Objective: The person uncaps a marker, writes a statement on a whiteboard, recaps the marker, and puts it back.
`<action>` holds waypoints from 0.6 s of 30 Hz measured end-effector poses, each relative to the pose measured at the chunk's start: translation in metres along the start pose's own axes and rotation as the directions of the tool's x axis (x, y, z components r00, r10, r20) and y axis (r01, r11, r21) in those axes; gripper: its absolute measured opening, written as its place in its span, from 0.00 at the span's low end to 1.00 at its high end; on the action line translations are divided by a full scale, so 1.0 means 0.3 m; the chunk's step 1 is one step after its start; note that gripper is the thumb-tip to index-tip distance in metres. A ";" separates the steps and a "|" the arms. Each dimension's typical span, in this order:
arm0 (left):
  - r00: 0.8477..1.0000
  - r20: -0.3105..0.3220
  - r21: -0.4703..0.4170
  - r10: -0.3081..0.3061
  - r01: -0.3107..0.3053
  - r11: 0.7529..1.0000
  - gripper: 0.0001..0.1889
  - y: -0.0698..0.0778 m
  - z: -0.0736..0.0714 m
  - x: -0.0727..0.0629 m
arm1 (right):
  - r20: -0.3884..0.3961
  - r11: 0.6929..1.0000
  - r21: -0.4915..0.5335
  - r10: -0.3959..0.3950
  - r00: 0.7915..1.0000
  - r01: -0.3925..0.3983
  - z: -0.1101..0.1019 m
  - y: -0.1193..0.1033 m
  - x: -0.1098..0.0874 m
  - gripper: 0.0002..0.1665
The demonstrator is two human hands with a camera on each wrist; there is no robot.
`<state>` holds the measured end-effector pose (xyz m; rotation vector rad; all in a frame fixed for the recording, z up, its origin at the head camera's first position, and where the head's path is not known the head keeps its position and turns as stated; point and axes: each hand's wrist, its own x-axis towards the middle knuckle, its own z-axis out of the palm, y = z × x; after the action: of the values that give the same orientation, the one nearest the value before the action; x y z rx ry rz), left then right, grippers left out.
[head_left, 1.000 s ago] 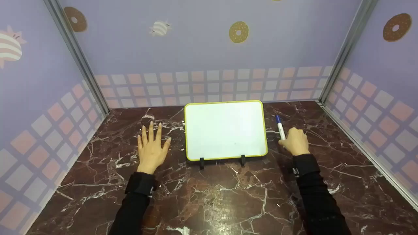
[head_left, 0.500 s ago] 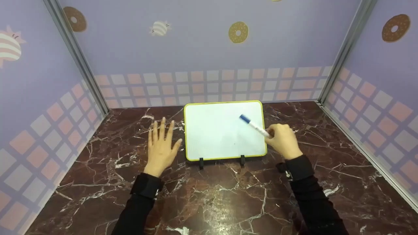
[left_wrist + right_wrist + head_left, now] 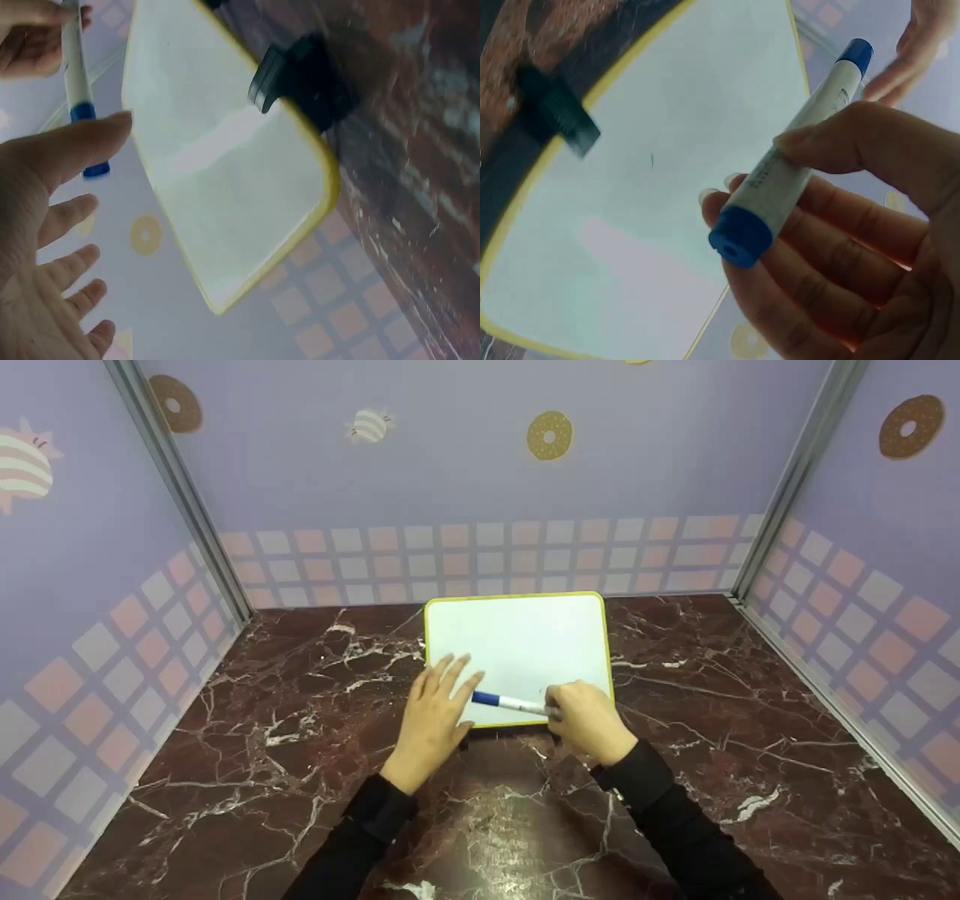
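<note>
A white marker with a blue cap (image 3: 519,704) is pinched between the thumb and fingers of my right hand (image 3: 589,718). In the right wrist view the blue tail end of the marker (image 3: 784,169) points toward the camera. My left hand (image 3: 433,716) has its fingers spread beside the capped end; in the left wrist view the thumb overlaps the blue cap (image 3: 90,139), and I cannot tell whether they touch. Behind both hands leans a small whiteboard (image 3: 517,645) with a yellow rim. A small dark mark shows on its surface in the right wrist view.
Black feet (image 3: 300,79) hold up the board's lower edge on the dark red marbled table (image 3: 337,660). A patterned purple wall (image 3: 450,472) rises behind, with side walls and metal corner posts at left and right.
My right hand has lifted the marker from the right of the whiteboard and brought it left in front of it. My left hand has moved right, up to the marker's cap.
</note>
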<state>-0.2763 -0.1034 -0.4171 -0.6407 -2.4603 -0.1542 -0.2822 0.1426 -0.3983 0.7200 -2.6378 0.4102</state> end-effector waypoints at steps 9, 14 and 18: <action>0.984 -0.161 -0.036 0.077 -0.084 0.996 0.12 0.034 0.024 -0.012 | 0.014 0.996 -0.012 -0.086 0.996 0.086 0.025 -0.042 -0.011 0.09; 0.985 -0.156 -0.105 0.074 -0.091 0.990 0.07 0.028 0.019 -0.014 | 0.010 0.994 -0.027 -0.101 0.995 0.101 0.023 -0.044 -0.012 0.07; 0.987 -0.146 -0.140 0.073 -0.093 0.986 0.08 0.025 0.014 -0.014 | 0.006 0.995 -0.023 -0.096 0.995 0.097 0.022 -0.045 -0.011 0.06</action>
<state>-0.2719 -0.0976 -0.4233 -0.7674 -2.2975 -0.3380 -0.2741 0.1306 -0.4031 0.8381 -2.5949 0.3512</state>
